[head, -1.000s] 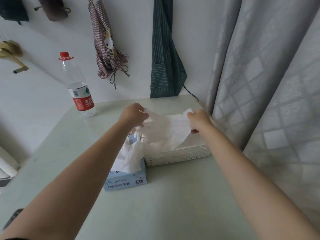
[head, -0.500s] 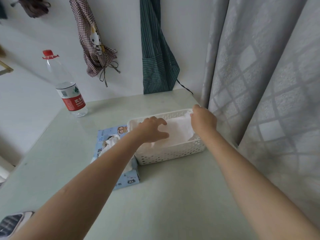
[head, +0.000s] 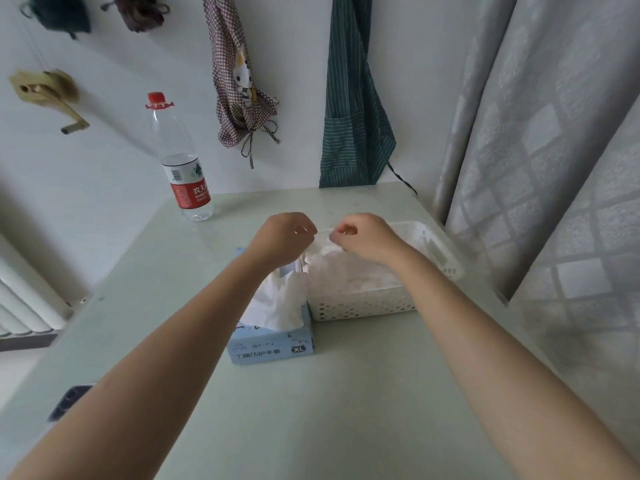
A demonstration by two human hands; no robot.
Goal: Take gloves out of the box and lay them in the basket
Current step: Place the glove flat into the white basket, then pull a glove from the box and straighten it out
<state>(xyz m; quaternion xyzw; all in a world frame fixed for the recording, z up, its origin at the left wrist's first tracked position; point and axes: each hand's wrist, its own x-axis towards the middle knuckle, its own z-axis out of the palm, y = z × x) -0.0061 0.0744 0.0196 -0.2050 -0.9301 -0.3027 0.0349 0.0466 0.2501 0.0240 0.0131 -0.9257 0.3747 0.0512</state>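
Below my left hand (head: 284, 239) sits the pale blue cardboard box (head: 272, 344), marked "XL", with crumpled white gloves (head: 277, 303) spilling from its top. Under my right hand (head: 367, 237) the white perforated plastic basket (head: 363, 303) holds more thin white gloves. Both hands have curled fingers, but I cannot tell whether they pinch anything.

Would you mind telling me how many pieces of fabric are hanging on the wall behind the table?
4: a dark one at top left, a brown one beside it, a checked cloth in the middle, and a green striped apron by the curtain. More may hang out of frame.
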